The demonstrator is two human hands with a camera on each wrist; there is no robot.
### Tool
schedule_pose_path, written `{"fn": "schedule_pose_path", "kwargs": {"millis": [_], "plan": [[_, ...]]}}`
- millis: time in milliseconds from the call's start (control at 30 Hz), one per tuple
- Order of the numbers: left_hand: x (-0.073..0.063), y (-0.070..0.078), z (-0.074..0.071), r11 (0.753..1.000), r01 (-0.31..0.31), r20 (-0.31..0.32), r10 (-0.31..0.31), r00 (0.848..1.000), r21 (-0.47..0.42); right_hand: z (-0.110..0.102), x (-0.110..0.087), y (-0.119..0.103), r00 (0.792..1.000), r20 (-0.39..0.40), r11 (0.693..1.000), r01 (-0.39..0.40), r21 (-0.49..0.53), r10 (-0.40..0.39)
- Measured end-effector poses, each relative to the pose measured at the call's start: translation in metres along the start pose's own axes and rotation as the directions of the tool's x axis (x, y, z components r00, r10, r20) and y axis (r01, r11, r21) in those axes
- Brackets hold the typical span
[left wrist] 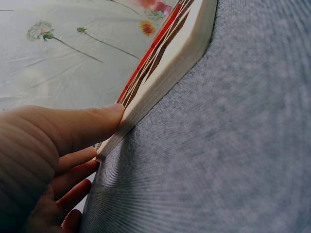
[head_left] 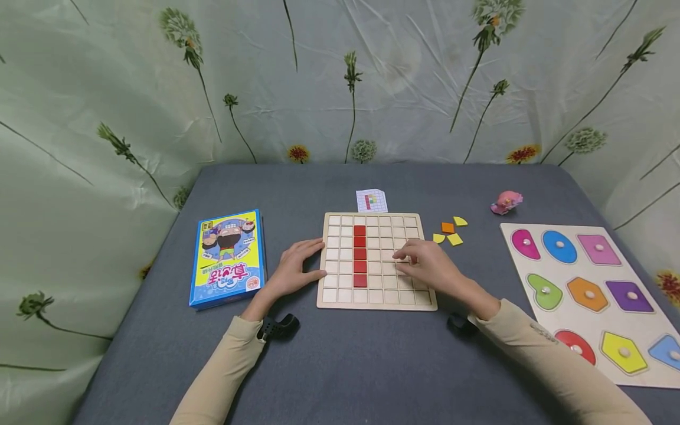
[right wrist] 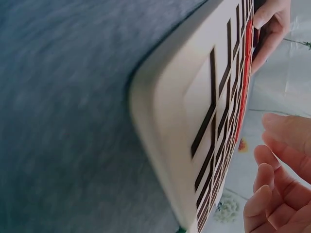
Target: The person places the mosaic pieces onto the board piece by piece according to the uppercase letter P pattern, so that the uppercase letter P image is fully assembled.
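A wooden grid board (head_left: 340,301) lies on the grey table with a column of red square tiles (head_left: 360,254) in it. My left hand (head_left: 291,268) touches the board's left edge with thumb and fingertips; in the left wrist view the thumb (left wrist: 97,121) rests against the rim. Over the right part of the grid hovers my right hand (head_left: 429,265). Its fingers (right wrist: 284,189) are loosely bent, the thumb stands apart from them, and nothing shows between them. Behind the board lies a small pattern card (head_left: 378,205).
Right of the board lie an orange square tile (head_left: 448,227) and several yellow pieces (head_left: 454,239). A blue-and-yellow box (head_left: 227,257) is at left. Farther right are a pink toy (head_left: 507,202) and a shape puzzle board (head_left: 558,254), partly under the right sleeve.
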State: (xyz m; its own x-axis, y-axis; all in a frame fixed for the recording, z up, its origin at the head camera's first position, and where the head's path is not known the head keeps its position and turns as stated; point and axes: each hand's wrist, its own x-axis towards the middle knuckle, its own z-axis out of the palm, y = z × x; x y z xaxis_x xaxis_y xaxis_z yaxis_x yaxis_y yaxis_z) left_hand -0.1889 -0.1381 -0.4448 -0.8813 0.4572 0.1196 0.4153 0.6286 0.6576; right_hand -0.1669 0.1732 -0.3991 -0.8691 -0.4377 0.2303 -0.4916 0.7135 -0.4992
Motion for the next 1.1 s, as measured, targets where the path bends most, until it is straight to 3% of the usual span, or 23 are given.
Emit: {"fn": "schedule_pose_path", "kwargs": {"millis": [467,1100], "plan": [[-0.001,0.001,0.0,1.0,0.011,-0.003,-0.011,1.0,-0.004,-0.016,-0.009,0.026,0.997,-0.073,0.997,-0.011,-0.076,0.006],[0.0,0.001,0.001,1.0,0.006,-0.006,-0.006,1.0,0.009,-0.031,-0.012,0.072,0.969,-0.242,0.991,-0.07,-0.112,0.041]]}}
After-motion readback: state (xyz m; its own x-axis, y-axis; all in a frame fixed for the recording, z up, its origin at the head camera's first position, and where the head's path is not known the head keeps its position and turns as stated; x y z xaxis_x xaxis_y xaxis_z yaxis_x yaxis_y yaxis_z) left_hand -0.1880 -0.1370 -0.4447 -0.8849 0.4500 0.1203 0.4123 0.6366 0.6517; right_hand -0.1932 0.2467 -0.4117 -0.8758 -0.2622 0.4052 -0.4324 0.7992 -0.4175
